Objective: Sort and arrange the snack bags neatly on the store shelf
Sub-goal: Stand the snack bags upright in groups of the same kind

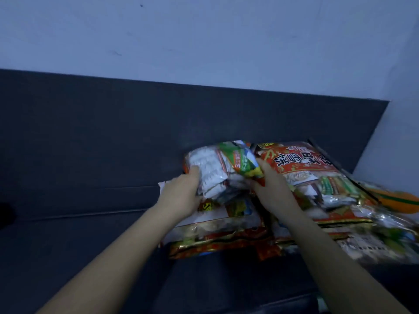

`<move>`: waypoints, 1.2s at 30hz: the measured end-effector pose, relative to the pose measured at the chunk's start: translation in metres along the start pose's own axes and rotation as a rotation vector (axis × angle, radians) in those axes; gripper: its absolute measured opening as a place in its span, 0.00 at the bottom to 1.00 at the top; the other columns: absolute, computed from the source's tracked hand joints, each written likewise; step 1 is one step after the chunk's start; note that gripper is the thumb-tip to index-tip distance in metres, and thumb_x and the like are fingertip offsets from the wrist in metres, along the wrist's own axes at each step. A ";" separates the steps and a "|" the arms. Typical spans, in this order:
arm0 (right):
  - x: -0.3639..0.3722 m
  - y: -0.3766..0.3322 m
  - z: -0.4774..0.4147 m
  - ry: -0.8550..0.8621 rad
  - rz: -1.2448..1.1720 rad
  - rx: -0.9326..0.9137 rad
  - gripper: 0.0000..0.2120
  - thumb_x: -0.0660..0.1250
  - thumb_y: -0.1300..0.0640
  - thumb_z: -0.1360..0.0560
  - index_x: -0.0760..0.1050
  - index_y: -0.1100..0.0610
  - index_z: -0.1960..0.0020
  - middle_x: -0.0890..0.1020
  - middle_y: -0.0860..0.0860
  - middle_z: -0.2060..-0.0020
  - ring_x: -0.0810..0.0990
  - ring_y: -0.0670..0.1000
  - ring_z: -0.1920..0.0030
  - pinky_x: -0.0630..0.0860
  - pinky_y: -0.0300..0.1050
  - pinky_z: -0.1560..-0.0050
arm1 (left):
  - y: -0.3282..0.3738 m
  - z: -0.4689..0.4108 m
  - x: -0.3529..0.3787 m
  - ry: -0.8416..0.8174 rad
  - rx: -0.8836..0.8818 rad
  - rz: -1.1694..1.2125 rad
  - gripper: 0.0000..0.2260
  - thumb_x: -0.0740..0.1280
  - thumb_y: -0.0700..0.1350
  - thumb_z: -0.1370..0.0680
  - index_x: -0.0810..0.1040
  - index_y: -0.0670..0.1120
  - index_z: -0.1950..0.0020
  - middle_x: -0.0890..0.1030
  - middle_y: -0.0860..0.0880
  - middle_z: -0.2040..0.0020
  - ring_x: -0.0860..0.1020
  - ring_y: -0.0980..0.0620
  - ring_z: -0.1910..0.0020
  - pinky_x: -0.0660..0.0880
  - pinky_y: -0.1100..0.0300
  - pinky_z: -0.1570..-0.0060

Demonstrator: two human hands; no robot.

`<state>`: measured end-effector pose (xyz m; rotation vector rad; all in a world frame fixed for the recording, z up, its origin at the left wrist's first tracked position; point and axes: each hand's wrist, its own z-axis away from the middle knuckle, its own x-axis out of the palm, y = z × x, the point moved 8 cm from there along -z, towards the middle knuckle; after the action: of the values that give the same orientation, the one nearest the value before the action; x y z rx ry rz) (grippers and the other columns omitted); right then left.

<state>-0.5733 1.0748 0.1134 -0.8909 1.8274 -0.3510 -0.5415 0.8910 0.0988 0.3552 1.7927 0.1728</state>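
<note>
1. My left hand [181, 193] grips the left end of the white-and-green snack bag [217, 171]. My fingers curl under it and are mostly hidden, with only the thumb side showing on top.
2. My right hand [272, 189] holds the same bag at its right end, by the green and yellow print. Those fingertips are tucked behind the wrapper, so I cannot see how far they wrap.
3. The bag sits between my two hands, crumpled and tilted, above the pile at the right of the scene. Whether its underside touches the bags below is hidden.
4. Just right of it, a red snack bag [301, 164] with large printed characters lies slanted and touches my right hand.
5. Under my wrists, nearer to me, a flat bag [226, 236] with a red and gold border lies on the dark surface [90, 155]. My forearms cover part of it.
6. More wrappers spread to the right, blurred and overlapping, and I cannot count them. The picture's right edge cuts off the last ones.
7. At the far right an orange bag [399, 200] with a green stripe shows only in part.
8. A dark shape [4, 214] at the left edge is too cut off to identify.
9. The dark surface rises into a dark back panel, and behind it is a pale wall [204, 41]. The light is dim and bluish, and small print is unreadable.
</note>
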 end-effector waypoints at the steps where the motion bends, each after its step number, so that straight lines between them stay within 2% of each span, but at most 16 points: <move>1: 0.009 0.009 0.005 -0.051 0.028 0.025 0.24 0.66 0.61 0.24 0.66 0.54 0.30 0.79 0.49 0.45 0.76 0.51 0.44 0.69 0.40 0.53 | -0.003 0.005 0.016 -0.044 -0.009 0.005 0.20 0.66 0.46 0.23 0.59 0.44 0.37 0.78 0.43 0.48 0.77 0.42 0.50 0.73 0.51 0.56; 4: 0.014 0.023 0.019 -0.106 0.051 0.083 0.25 0.65 0.61 0.24 0.64 0.53 0.29 0.79 0.52 0.40 0.76 0.55 0.41 0.69 0.39 0.52 | -0.002 0.012 0.035 -0.021 -0.007 0.025 0.25 0.65 0.46 0.23 0.55 0.45 0.32 0.78 0.45 0.50 0.77 0.44 0.52 0.74 0.51 0.56; 6: 0.010 0.022 0.026 -0.110 0.063 0.089 0.27 0.66 0.60 0.24 0.62 0.54 0.28 0.77 0.52 0.39 0.74 0.54 0.39 0.66 0.36 0.52 | -0.002 0.015 0.036 0.017 -0.031 0.017 0.27 0.65 0.48 0.23 0.55 0.45 0.31 0.78 0.45 0.47 0.77 0.43 0.50 0.73 0.53 0.56; 10: -0.005 0.018 0.044 -0.044 0.100 0.080 0.29 0.69 0.57 0.26 0.62 0.54 0.29 0.73 0.52 0.37 0.70 0.52 0.36 0.61 0.31 0.50 | -0.003 0.018 0.037 0.000 -0.114 -0.066 0.31 0.68 0.55 0.27 0.56 0.44 0.32 0.74 0.44 0.39 0.72 0.42 0.39 0.69 0.48 0.41; 12: -0.015 0.017 0.057 -0.011 0.119 0.073 0.28 0.68 0.57 0.25 0.62 0.54 0.28 0.72 0.50 0.35 0.69 0.50 0.35 0.61 0.31 0.45 | -0.002 0.019 0.038 0.001 -0.116 -0.093 0.35 0.68 0.58 0.28 0.54 0.44 0.30 0.69 0.42 0.33 0.67 0.42 0.33 0.65 0.47 0.37; 15: -0.024 0.016 0.074 -0.001 0.138 0.030 0.28 0.67 0.57 0.24 0.61 0.52 0.28 0.70 0.49 0.34 0.68 0.49 0.34 0.64 0.37 0.37 | -0.005 0.019 0.041 0.037 -0.128 -0.009 0.40 0.69 0.61 0.29 0.52 0.44 0.28 0.57 0.38 0.25 0.57 0.41 0.26 0.61 0.43 0.32; 18: -0.024 0.015 0.089 -0.026 0.128 -0.031 0.27 0.66 0.58 0.24 0.61 0.50 0.28 0.70 0.47 0.34 0.68 0.45 0.35 0.68 0.38 0.36 | -0.007 0.024 0.040 0.079 -0.147 0.111 0.45 0.70 0.60 0.30 0.46 0.45 0.25 0.48 0.39 0.23 0.50 0.43 0.24 0.54 0.43 0.28; 21: -0.022 0.020 0.097 -0.030 0.141 -0.070 0.27 0.66 0.57 0.24 0.61 0.50 0.28 0.70 0.46 0.35 0.69 0.44 0.36 0.67 0.36 0.38 | 0.002 0.030 0.035 0.133 -0.114 0.081 0.47 0.71 0.58 0.30 0.44 0.46 0.23 0.46 0.43 0.22 0.47 0.45 0.23 0.49 0.46 0.27; 23: -0.023 0.027 0.096 -0.037 0.153 -0.072 0.26 0.66 0.57 0.23 0.61 0.50 0.28 0.69 0.46 0.35 0.69 0.44 0.36 0.66 0.34 0.39 | 0.019 0.030 0.029 0.190 -0.043 0.045 0.47 0.73 0.56 0.31 0.49 0.43 0.23 0.49 0.42 0.22 0.48 0.44 0.23 0.48 0.47 0.27; 25: -0.029 0.036 0.093 -0.044 0.163 -0.060 0.25 0.65 0.57 0.23 0.61 0.51 0.28 0.69 0.46 0.35 0.69 0.44 0.37 0.67 0.32 0.41 | 0.045 0.027 0.022 0.283 0.066 -0.034 0.46 0.78 0.52 0.37 0.60 0.40 0.26 0.60 0.38 0.26 0.57 0.40 0.26 0.55 0.42 0.29; 27: -0.043 0.043 0.090 -0.018 0.182 -0.067 0.24 0.65 0.57 0.23 0.63 0.51 0.29 0.70 0.45 0.37 0.68 0.41 0.39 0.65 0.25 0.45 | 0.076 0.023 0.021 0.354 0.187 -0.081 0.45 0.81 0.51 0.42 0.67 0.38 0.31 0.69 0.36 0.31 0.66 0.36 0.30 0.62 0.37 0.34; 29: -0.059 0.054 0.089 -0.007 0.210 -0.048 0.23 0.65 0.57 0.23 0.64 0.51 0.30 0.71 0.44 0.39 0.68 0.40 0.41 0.66 0.26 0.44 | 0.108 0.020 0.025 0.385 0.294 -0.078 0.44 0.80 0.52 0.42 0.66 0.40 0.31 0.70 0.37 0.32 0.66 0.37 0.30 0.62 0.38 0.33; 32: -0.092 0.071 0.090 0.048 0.270 -0.055 0.19 0.66 0.58 0.24 0.69 0.51 0.34 0.73 0.43 0.44 0.70 0.39 0.44 0.64 0.24 0.48 | 0.162 0.017 0.031 0.419 0.450 -0.037 0.40 0.77 0.50 0.38 0.64 0.42 0.31 0.69 0.39 0.30 0.61 0.41 0.29 0.54 0.43 0.30; 36: -0.145 0.113 0.092 0.123 0.341 0.017 0.16 0.67 0.59 0.25 0.74 0.54 0.38 0.78 0.48 0.43 0.74 0.45 0.42 0.64 0.31 0.46 | 0.244 0.013 0.055 0.389 0.705 -0.009 0.31 0.70 0.48 0.33 0.66 0.44 0.33 0.72 0.42 0.33 0.65 0.43 0.30 0.56 0.44 0.32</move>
<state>-0.5094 1.2701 0.1031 -0.5408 2.0456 -0.2080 -0.5045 1.1376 0.1184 0.8567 2.2040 -0.4408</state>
